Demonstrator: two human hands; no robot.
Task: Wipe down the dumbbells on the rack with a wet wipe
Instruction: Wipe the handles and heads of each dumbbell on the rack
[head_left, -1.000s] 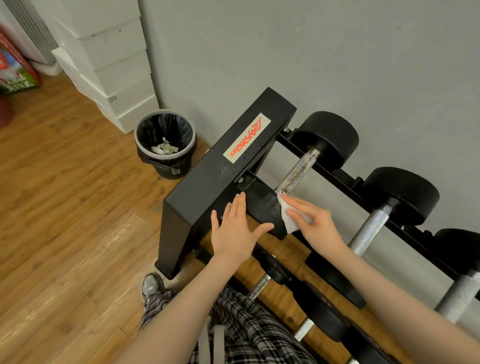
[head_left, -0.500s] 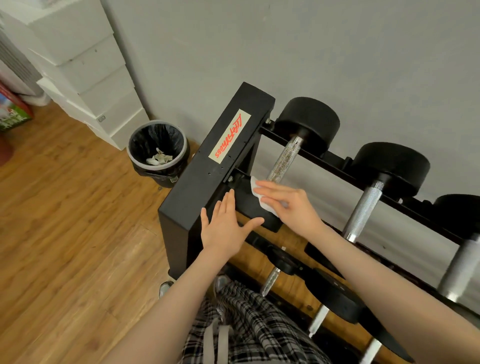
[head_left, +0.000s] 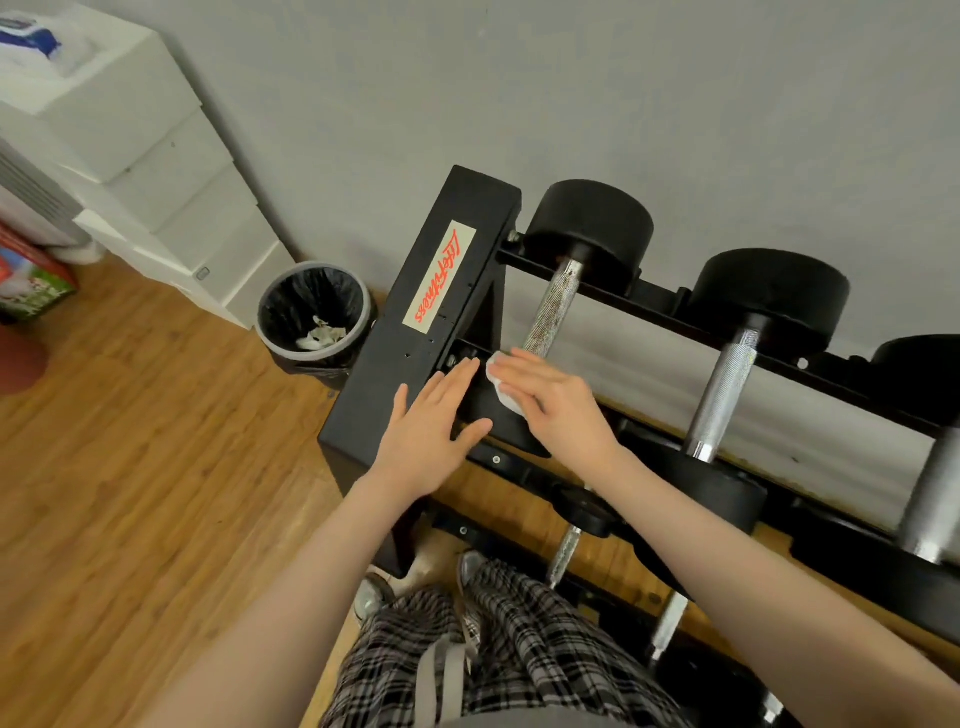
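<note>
Head view looks down on a black steel dumbbell rack (head_left: 415, 364) standing against a grey wall, its end post square-edged and matte with a red-lettered sticker. The person's right hand (head_left: 558, 402) lies flat, fingers straight, pressing a crumpled white wet wipe (head_left: 501, 387) onto the near head of the first dumbbell (head_left: 556, 301) at the rack's left end, just below its knurled, slightly rusty steel handle. The left hand (head_left: 434, 423) rests open, fingers spread, on the post's near corner, steadying. Wiping of this first weight looks to be under way; next would probably come a wrap of the wipe round the rough handle, then the far rubbery round head. A second dumbbell (head_left: 727, 384) with a brighter handle waits beside it. A lined waste bin (head_left: 317, 312) sits on the wooden floor by the post.
</note>
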